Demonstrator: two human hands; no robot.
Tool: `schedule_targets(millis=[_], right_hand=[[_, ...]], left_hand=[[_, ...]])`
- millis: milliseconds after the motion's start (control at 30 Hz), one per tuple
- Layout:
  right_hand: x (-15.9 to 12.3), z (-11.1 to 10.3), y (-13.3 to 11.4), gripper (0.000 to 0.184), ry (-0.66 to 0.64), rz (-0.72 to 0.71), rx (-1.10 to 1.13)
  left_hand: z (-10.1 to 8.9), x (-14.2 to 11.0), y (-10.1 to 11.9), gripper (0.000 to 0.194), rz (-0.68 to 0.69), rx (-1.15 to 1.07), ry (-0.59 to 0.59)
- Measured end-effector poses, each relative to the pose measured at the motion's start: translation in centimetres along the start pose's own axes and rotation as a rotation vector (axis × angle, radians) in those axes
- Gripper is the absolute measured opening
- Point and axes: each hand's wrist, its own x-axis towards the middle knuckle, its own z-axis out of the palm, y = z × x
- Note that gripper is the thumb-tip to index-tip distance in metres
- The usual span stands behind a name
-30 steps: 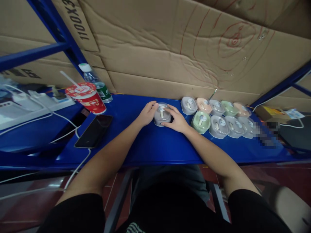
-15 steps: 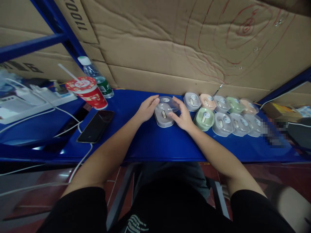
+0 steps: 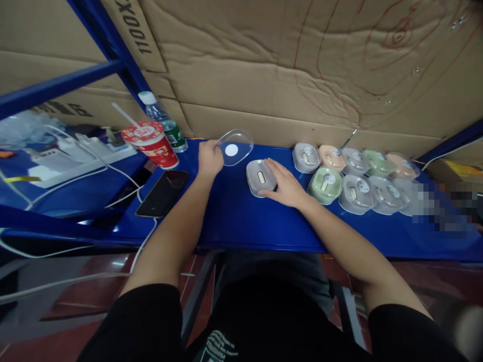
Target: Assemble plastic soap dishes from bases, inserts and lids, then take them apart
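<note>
A clear plastic lid with a round white sticker is tilted up off the table, its left edge pinched in my left hand. To the right of the lid, a grey rounded-square plastic box rests on the blue table, showing a small white oblong piece on its top. My right hand grips this box along its right side, fingers at the back corner and thumb at the front edge.
Several lidded boxes in grey, peach and green stand in two rows on the right. On the left are a red cup with a straw, a water bottle, a black phone and a power strip. Cardboard backs the table.
The clear lid has come off the grey box and moved left in my left hand. My right hand has stayed at the box's right side. The view has shifted slightly.
</note>
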Motion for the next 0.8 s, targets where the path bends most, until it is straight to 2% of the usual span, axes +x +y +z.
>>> schedule_targets(millis=[100, 167, 333, 467, 567, 700, 800], right_hand=[[-0.3, -0.1, 0.3, 0.096, -0.122, -0.023, -0.089], [-0.3, 0.0, 0.5, 0.091, -0.152, -0.016, -0.128], [-0.3, -0.1, 0.8, 0.074, -0.129, -0.05, -0.182], [-0.1, -0.1, 0.8, 0.055, -0.064, -0.084, -0.156], [0.0, 0.1, 0.7, 0.04, -0.004, -0.103, -0.08], [0.1, 0.3, 0.6, 0.033, 0.058, -0.054, 0.014], [0.2, 0.4, 0.4, 0.032, 0.1, -0.03, 0.069]], left_hand=[[-1.0, 0.7, -1.4, 0.05, -0.204, 0.071, 0.063], [-1.3, 0.3, -1.6, 0.055, -0.226, 0.161, 0.098], [-1.0, -1.2, -0.7, 0.062, -0.074, 0.408, 0.102], [-0.7, -1.2, -0.7, 0.071, -0.067, 0.444, 0.009], [-0.7, -1.0, -1.4, 0.064, -0.065, 0.448, -0.049], [-0.8, -1.1, -1.7, 0.054, -0.034, 0.48, -0.02], [-0.9, -1.4, -0.6, 0.057, 0.051, 0.457, 0.014]])
